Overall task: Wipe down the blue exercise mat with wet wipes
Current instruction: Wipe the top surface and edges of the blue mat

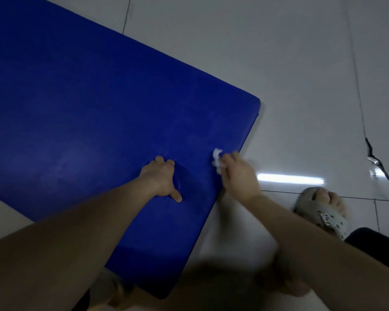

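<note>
The blue exercise mat (88,113) lay flat and at an angle on a glossy, pale grey tiled floor (301,63), with its near right corner towards the person. The left hand (161,179) pressed down on the mat surface with the thumb splayed, and the padding was dented beside it. The right hand (238,173) gripped a crumpled white wet wipe (217,159) against the mat, close to its right edge. Dark grout lines crossed the floor, and one joint showed a crack (372,157). A strip-light reflection (290,178) lay on the tiles. A grey clog (323,217) stood right of the mat.
</note>
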